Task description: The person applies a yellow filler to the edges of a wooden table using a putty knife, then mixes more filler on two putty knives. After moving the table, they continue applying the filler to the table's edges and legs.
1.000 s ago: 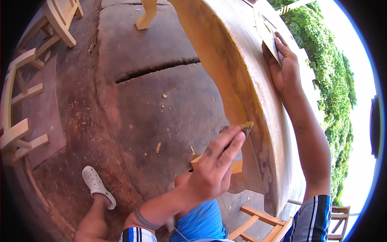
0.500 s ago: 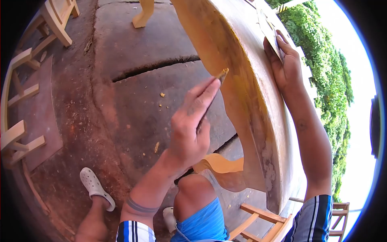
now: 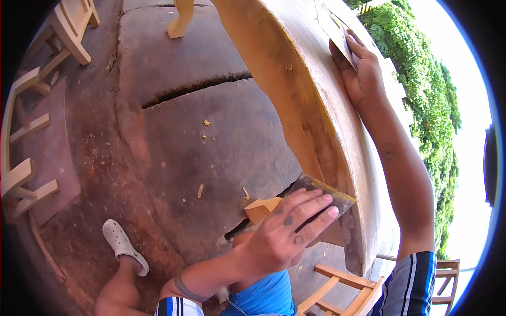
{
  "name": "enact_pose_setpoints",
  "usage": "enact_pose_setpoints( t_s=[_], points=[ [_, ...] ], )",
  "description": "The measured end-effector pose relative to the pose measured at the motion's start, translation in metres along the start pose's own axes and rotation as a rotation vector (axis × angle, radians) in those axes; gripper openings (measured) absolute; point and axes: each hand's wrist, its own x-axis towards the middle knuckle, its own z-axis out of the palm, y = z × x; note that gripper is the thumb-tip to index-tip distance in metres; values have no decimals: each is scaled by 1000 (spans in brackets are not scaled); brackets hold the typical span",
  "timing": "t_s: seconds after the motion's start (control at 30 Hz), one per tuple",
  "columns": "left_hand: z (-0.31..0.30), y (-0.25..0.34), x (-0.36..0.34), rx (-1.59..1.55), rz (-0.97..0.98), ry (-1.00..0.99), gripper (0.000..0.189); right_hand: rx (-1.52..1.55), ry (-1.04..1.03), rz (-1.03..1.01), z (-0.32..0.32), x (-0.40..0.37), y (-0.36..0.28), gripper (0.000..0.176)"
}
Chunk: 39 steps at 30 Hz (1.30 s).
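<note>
A flat, dark scraper with yellowish paste along its edge is held in my left hand, its edge against the lower side of a wooden table. Yellow-brown filler is smeared along the table's side. My right hand rests on the tabletop near its far end, fingers closed around a thin flat plate.
Wooden chair frames stand at the left and lower right. A curved table leg meets the cracked concrete floor, where bits of yellow filler lie. Green trees rise at the right.
My left hand has moved down and to the right with the scraper, from beside the middle of the table's side to its nearer end. My right hand has shifted slightly up and left.
</note>
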Motion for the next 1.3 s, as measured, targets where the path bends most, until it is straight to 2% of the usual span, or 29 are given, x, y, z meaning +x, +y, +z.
enact_pose_setpoints(
  t_s=[0.1,0.2,0.3,0.4,0.5,0.53,0.57,0.6,0.73,0.77,0.87,0.93,1.1,1.2,1.3],
  points=[
    [-29,-24,36,301,-10,215,55,-5,9,2,1,-1,1,41],
    [10,-47,55,389,12,280,53,10,7,1,1,0,1,40],
    [53,-34,28,426,69,302,53,32,6,0,3,0,0,38],
    [45,-14,-13,265,205,3,48,18,15,6,4,-5,0,38],
    [-1,-6,-17,301,264,-63,46,21,35,26,2,-4,-1,38],
    [-39,-31,24,352,87,173,50,20,30,26,1,-3,-1,39],
    [-56,-41,46,255,-70,220,59,14,31,29,1,-3,0,39],
    [-70,-56,64,229,-91,247,66,8,30,29,0,-2,1,40],
    [-92,-80,99,37,-194,127,64,-12,19,22,3,-4,-2,41],
    [-92,-80,101,-15,-238,91,64,-13,12,20,2,-4,-1,41],
    [-77,-61,81,-88,-166,4,63,0,3,11,2,-6,-2,41],
    [-57,-45,66,-117,-192,38,61,21,1,5,3,-6,0,42],
    [-1,-25,26,149,-91,113,56,26,41,2,9,-7,-2,36],
    [24,-1,6,142,-55,69,56,54,45,10,7,-1,0,33],
    [5,5,-6,-41,-63,-96,56,50,14,3,4,1,4,39]
  ],
)
